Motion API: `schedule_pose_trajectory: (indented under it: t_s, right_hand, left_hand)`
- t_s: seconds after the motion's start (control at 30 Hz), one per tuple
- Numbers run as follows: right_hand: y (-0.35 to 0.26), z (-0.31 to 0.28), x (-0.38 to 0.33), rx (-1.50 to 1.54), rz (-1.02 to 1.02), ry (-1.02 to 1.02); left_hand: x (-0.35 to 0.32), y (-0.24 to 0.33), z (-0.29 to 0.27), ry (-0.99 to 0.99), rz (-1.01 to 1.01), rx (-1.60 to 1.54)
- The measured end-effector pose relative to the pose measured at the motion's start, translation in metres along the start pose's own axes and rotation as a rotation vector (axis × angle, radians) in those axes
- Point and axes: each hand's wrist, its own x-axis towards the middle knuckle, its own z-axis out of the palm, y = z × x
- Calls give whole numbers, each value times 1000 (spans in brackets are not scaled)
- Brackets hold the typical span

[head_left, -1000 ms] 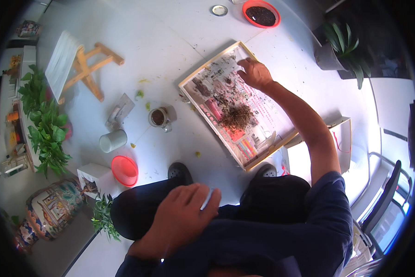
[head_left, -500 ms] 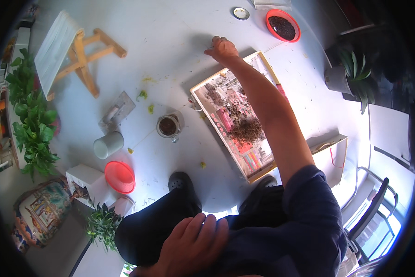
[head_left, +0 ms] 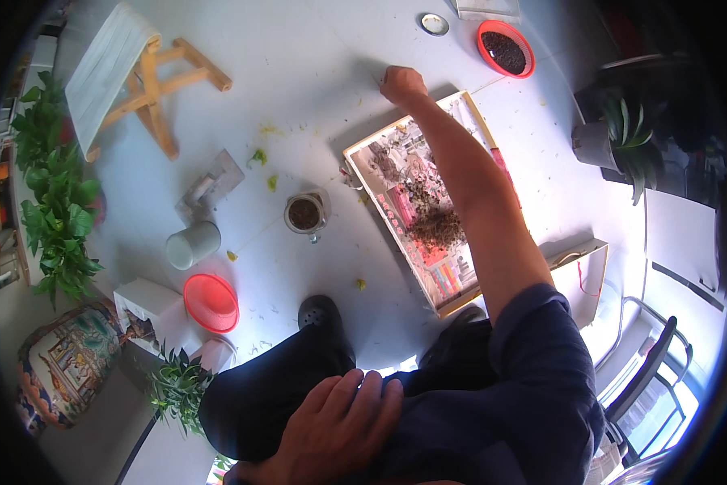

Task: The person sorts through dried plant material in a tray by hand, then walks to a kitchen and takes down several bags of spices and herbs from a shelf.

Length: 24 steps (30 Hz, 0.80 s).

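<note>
My right arm reaches forward over a shallow wood-edged tray (head_left: 466,293). Past its far edge, my right hand (head_left: 403,83) hangs low near the pale floor with its fingers curled in; whatever they hold is hidden. Inside the tray, dry roots and soil crumbs (head_left: 438,229) lie on printed paper, partly covered by my forearm. Across my lap my left hand (head_left: 339,424) rests flat, fingers stretched out and holding nothing. Left of the tray stands a glass mug (head_left: 307,212) with dark soil in it.
A red bowl of dark grains (head_left: 506,49) and a round lid (head_left: 435,24) sit at the far right. To the left are a folding wooden stool (head_left: 149,93), a grey-white cylinder (head_left: 194,246), a red pot (head_left: 211,303) and leafy plants (head_left: 60,202). An open box (head_left: 586,279) lies right.
The fingers of my right hand, spread partly apart before, have curled in. The whole view has shifted slightly. My left hand stays on my lap.
</note>
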Motion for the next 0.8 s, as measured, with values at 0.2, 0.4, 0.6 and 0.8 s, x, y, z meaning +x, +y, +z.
schedule_pose_trajectory:
  t_s: [0.2, 0.4, 0.6, 0.8]
  right_hand:
    - [24, -33, -21, 349, -16, 65]
    - [65, -111, -102, 563, -246, -539]
    - [97, -97, -115, 231, -352, -418]
    - [41, -63, -64, -137, -361, 82]
  left_hand:
    - [-8, 13, 3, -19, 1, -8]
    - [-1, 21, 11, 31, 62, 25]
    - [13, 26, 17, 3, 142, 31]
    - [19, 25, 23, -34, 55, 67]
